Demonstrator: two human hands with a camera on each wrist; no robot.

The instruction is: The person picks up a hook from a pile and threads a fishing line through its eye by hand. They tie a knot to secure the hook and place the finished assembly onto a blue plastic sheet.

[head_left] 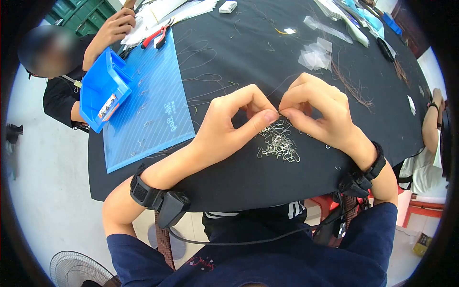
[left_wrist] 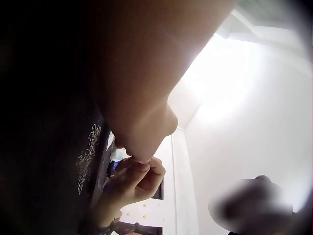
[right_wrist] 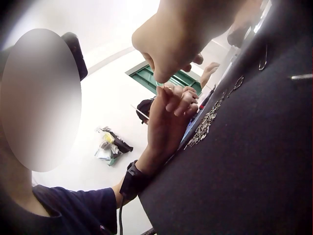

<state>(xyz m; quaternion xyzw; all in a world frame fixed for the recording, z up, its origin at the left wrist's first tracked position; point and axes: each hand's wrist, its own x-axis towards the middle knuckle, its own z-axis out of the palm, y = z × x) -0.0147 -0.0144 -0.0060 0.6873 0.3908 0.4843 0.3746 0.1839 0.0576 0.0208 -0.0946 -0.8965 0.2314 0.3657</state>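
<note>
Thumb and index fingertips of the left hand (head_left: 234, 117) and right hand (head_left: 325, 110) meet above a pile of silvery hooks (head_left: 281, 144). Both hands pinch something small and thin, seemingly a fine line; its details are too small to tell. The right wrist view has the right hand (right_wrist: 171, 49) above the left hand (right_wrist: 166, 120), a thin strand between their fingertips, and the hooks (right_wrist: 205, 125) lower on the black cloth. In the left wrist view, the left hand (left_wrist: 144, 132) is dark and partly hides the right hand (left_wrist: 134, 183).
A blue mat (head_left: 143, 105) bears rows of hooked lines, with a blue bin (head_left: 98, 91) at its left edge and red-handled pliers (head_left: 158, 37) at its top. Clear plastic pieces (head_left: 316, 53) and brown strands (head_left: 351, 88) lie beyond the hands. Other people sit left and right.
</note>
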